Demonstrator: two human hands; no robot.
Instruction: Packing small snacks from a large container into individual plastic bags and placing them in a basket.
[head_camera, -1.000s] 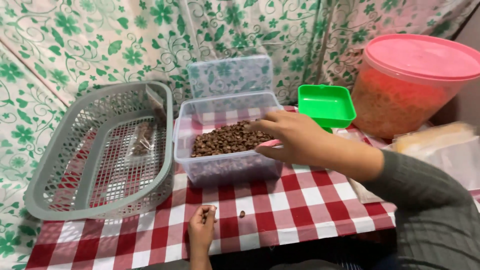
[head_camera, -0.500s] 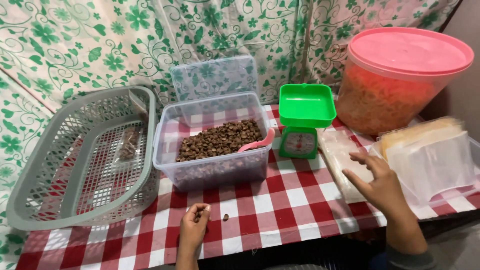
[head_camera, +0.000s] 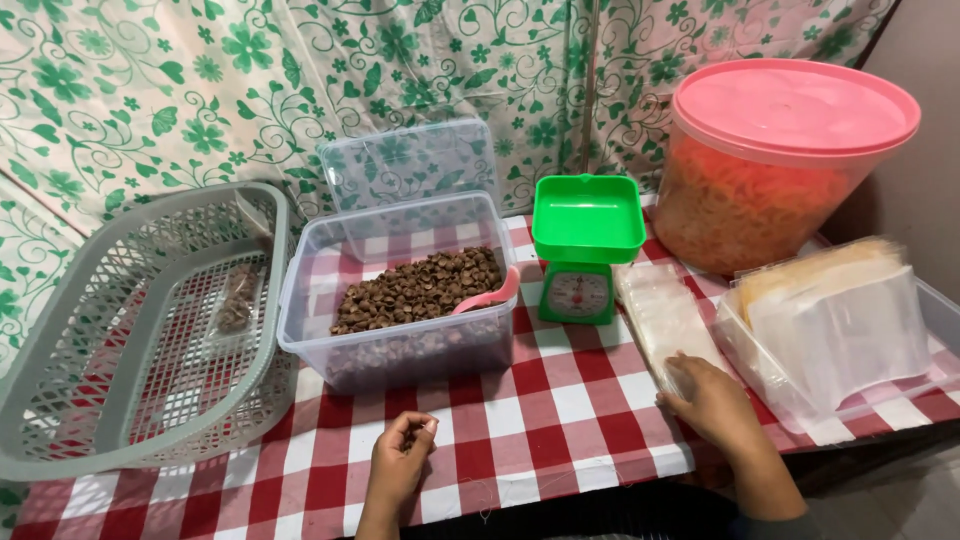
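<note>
My left hand (head_camera: 398, 465) pinches brown bits below the tub (head_camera: 400, 290); right hand (head_camera: 712, 400), loosely open, touches bags (head_camera: 665, 325) beside it.

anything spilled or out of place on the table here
No spill shows on the checked tablecloth. The only odd bits: a pink scoop left half buried in the tub of brown pieces, and the tub's clear lid propped upright against the curtain behind it.

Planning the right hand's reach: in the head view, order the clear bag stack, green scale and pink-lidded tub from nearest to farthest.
From the right hand:
1. Clear bag stack, under its fingertips.
2. Green scale, behind, toward the left.
3. Pink-lidded tub, back right corner.
</note>
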